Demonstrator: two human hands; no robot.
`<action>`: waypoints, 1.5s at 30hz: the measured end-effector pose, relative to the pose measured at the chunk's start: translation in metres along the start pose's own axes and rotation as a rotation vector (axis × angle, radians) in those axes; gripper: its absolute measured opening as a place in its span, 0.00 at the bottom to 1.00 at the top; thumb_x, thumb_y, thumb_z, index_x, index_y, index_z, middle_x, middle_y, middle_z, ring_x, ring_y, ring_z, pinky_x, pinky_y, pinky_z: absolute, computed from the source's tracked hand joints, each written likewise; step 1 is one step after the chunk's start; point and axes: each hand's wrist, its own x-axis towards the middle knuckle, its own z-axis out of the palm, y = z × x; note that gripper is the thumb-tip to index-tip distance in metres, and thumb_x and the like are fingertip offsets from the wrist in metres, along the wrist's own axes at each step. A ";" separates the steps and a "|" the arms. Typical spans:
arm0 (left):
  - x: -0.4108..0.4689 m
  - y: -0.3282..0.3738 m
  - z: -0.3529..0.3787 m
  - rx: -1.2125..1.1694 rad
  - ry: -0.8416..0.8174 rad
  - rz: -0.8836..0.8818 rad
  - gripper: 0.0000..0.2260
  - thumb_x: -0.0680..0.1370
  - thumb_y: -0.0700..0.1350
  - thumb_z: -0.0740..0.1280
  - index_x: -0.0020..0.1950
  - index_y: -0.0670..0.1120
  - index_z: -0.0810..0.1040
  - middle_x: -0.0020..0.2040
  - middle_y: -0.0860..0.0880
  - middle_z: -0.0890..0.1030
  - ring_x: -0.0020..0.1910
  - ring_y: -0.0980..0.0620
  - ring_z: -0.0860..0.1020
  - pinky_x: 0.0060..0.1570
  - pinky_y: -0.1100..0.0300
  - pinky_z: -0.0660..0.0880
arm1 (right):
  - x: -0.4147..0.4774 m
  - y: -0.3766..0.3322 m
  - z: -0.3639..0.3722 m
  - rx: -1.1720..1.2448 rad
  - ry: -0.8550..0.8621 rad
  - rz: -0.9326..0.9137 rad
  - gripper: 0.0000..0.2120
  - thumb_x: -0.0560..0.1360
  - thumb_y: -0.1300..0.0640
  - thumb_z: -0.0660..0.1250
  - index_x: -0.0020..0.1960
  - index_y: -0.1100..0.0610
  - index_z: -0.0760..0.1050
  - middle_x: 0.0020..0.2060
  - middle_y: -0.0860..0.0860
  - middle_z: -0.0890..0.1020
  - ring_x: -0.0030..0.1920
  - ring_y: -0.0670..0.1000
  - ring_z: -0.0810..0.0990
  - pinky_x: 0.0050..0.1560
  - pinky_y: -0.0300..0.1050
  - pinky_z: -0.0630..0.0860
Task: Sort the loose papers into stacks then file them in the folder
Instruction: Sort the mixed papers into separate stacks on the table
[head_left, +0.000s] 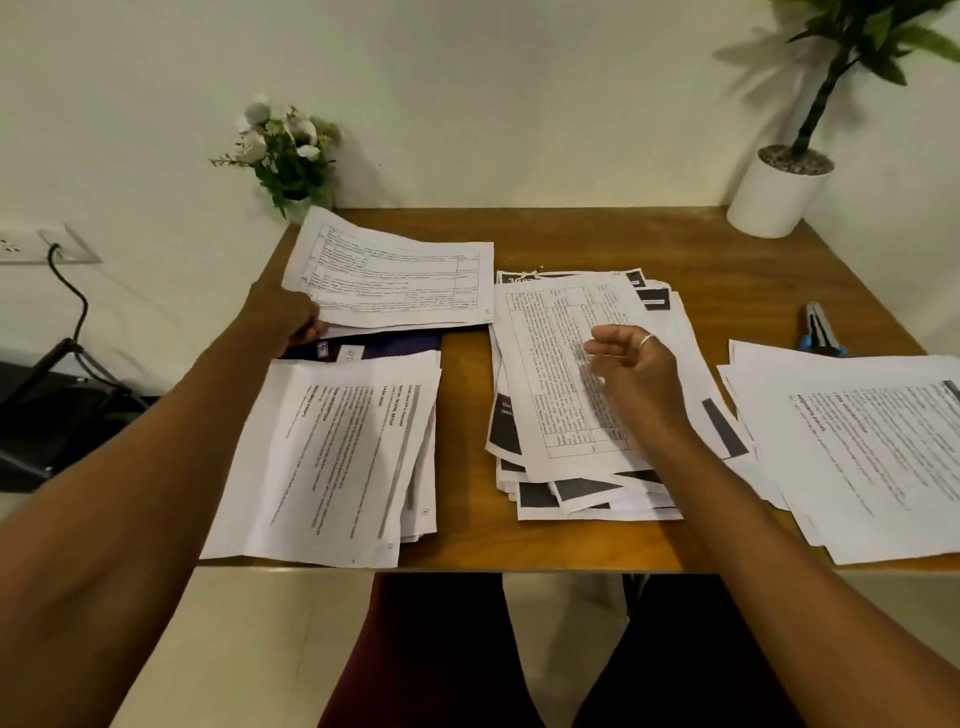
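Note:
My left hand (288, 317) grips the left edge of a table-printed sheet (400, 283) at the back left, atop a small stack. A dark folder (387, 345) lies half hidden beneath that stack and a text stack (337, 452) at the front left. In the middle sits a messy pile of papers (566, 395), some with dark bands. My right hand (636, 369) hovers just above this pile, fingers relaxed and holding nothing; a ring shows on one finger. Another text stack (862, 447) lies at the right.
On the wooden table (727, 270), a white pot with a green plant (776, 197) stands at the back right and a small flower bunch (285, 150) at the back left. A blue-and-black stapler (821, 332) lies behind the right stack. A wall socket with a cable (57, 249) is left.

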 end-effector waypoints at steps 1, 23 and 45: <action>0.003 -0.002 0.000 0.055 0.025 0.013 0.17 0.74 0.30 0.68 0.63 0.35 0.76 0.38 0.40 0.83 0.26 0.50 0.81 0.26 0.60 0.79 | 0.001 0.002 -0.003 -0.105 0.035 -0.061 0.08 0.80 0.57 0.69 0.56 0.46 0.79 0.52 0.39 0.82 0.51 0.41 0.81 0.56 0.41 0.80; -0.169 0.043 0.130 0.432 -0.048 0.619 0.22 0.75 0.49 0.77 0.67 0.51 0.76 0.69 0.47 0.72 0.55 0.49 0.77 0.53 0.56 0.76 | 0.036 0.008 -0.059 -0.431 0.105 0.089 0.36 0.71 0.59 0.81 0.74 0.55 0.68 0.69 0.56 0.76 0.64 0.58 0.78 0.56 0.47 0.75; -0.219 0.024 0.167 0.261 -0.265 0.421 0.25 0.76 0.62 0.71 0.67 0.51 0.72 0.51 0.59 0.78 0.33 0.59 0.79 0.22 0.73 0.69 | 0.038 -0.002 -0.115 0.052 0.172 0.299 0.12 0.81 0.61 0.57 0.44 0.53 0.76 0.43 0.50 0.80 0.42 0.49 0.78 0.37 0.45 0.74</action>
